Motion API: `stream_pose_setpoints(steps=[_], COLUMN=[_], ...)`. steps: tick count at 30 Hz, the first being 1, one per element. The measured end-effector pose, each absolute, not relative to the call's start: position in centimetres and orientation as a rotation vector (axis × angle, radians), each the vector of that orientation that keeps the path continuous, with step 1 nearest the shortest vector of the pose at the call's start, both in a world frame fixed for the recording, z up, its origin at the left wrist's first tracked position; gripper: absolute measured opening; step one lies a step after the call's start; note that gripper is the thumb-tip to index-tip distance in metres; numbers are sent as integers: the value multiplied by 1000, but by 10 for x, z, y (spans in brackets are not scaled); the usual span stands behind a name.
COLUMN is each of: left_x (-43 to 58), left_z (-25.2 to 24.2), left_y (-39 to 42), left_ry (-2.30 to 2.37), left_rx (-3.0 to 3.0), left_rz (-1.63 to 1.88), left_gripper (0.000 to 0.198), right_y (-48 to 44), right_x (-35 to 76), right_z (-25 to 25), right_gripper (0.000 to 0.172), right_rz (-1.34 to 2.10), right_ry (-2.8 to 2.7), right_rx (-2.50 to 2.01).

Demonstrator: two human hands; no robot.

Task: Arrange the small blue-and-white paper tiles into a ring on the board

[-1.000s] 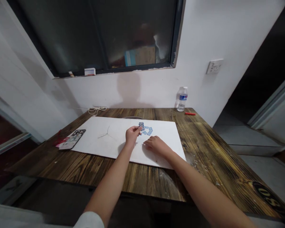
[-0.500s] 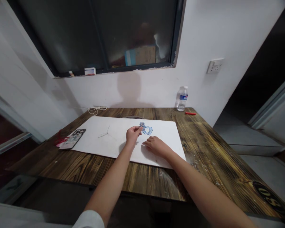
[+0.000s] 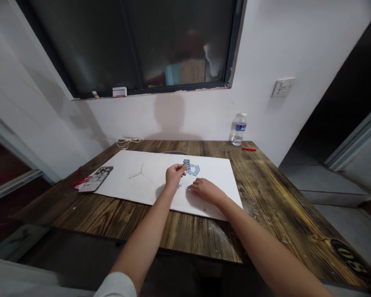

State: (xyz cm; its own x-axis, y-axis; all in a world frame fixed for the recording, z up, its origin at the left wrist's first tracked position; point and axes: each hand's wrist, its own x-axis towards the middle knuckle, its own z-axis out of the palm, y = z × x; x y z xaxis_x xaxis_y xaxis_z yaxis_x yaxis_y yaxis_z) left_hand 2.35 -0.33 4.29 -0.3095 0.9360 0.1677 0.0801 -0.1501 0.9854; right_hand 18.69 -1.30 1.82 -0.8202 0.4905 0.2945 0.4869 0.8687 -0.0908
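1. The left hand [image 3: 174,174] is closed in a pinching grip on a small blue-and-white card [image 3: 186,163]; the card could slip out, since it looks thin and is held only at its edge.
2. The curved row of cards [image 3: 193,169] lies at 1 o'clock from that hand on the white sheet [image 3: 136,181]; it could be knocked out of line by a brushing knuckle, as nothing appears to fix it.
3. The right hand [image 3: 206,192] is laid flat, its grip released, at 5 o'clock from the row; the sheet could be dragged by its pressure, disturbing the row.
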Motion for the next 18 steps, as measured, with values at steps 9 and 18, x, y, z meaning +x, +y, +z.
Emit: stream_pose_setpoints(steps=[9,18], left_x=[25,25], left_z=[43,41], left_y=[-4,-3], left_ry=[1406,1402], left_rx=[1200,1207], left_rz=[1536,1531], left_gripper=[34,33], right_y=[-13,-12], right_x=[185,189], right_z=[15,18], right_gripper=[25,23], right_rz=[-38,44], right_ry=[-2737,-2743], right_rx=[-717,-716])
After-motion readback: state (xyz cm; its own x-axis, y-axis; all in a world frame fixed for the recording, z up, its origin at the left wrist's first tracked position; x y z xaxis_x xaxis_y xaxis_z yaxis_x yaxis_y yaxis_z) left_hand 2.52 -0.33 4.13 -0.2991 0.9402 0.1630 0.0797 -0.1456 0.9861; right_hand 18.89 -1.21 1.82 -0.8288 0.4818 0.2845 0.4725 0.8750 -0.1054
